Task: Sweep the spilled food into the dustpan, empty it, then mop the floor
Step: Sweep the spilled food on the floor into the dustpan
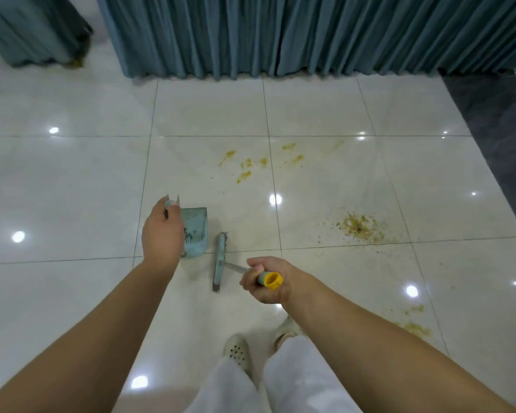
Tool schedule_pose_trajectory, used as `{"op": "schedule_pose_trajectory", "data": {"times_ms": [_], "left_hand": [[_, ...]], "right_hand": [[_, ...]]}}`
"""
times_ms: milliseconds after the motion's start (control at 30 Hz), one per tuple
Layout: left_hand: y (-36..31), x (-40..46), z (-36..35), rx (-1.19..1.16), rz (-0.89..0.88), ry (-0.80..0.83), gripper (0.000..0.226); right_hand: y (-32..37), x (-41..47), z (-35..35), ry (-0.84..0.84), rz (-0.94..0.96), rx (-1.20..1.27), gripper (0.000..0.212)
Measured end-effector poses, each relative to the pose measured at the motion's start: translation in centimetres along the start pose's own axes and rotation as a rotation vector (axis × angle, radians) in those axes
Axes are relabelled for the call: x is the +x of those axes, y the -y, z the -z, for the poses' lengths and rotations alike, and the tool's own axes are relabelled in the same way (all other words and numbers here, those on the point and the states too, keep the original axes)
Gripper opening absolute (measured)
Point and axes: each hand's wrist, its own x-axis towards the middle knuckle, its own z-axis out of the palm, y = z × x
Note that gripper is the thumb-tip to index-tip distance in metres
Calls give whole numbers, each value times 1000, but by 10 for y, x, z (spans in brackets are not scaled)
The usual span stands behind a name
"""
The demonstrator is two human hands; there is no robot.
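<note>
My left hand (162,231) grips the top of the handle of a pale blue dustpan (195,231) that stands on the white tiled floor. My right hand (265,280) holds the yellow-capped handle of a broom; its blue head (220,260) rests on the floor just right of the dustpan. A pile of spilled food crumbs (359,228) lies on the tile to the right of the broom. Yellow smears (246,166) stain the floor farther ahead. Another small patch of crumbs (414,324) lies near my right forearm.
Teal curtains (280,34) hang along the far side, down to the floor. A dark stone strip (501,138) borders the tiles on the right. My feet in pale perforated shoes (236,350) stand just behind the broom.
</note>
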Motion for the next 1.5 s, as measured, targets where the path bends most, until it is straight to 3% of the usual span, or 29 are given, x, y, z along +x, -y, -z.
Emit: {"op": "schedule_pose_trajectory", "data": {"times_ms": [233, 333, 533, 667, 867, 967, 1067, 1300, 1500], "left_hand": [[17, 1, -4, -10, 99, -111, 41], [15, -2, -26, -1, 82, -162, 27], [-15, -15, -96, 39, 86, -215, 30], [-30, -21, -145, 45, 90, -189, 26], [-57, -29, -215, 0, 76, -116, 44], [-74, -35, -245, -11, 62, -81, 39], [-88, -41, -268, -18, 33, -45, 29], [-105, -51, -305, -8, -4, 32, 38], [-118, -60, -320, -21, 5, 33, 43]], "right_hand": [[21, 21, -10, 55, -152, -71, 19], [52, 18, 3, 23, -161, -43, 20], [133, -7, 62, 8, -153, 23, 19], [196, -32, 115, -28, -112, 68, 18], [271, -69, 172, -52, -40, 117, 18], [297, -87, 194, -82, 15, 140, 15], [316, -101, 215, -105, 72, 146, 12], [345, -124, 259, -180, 186, 145, 7], [348, -147, 277, -134, 152, 95, 9]]}}
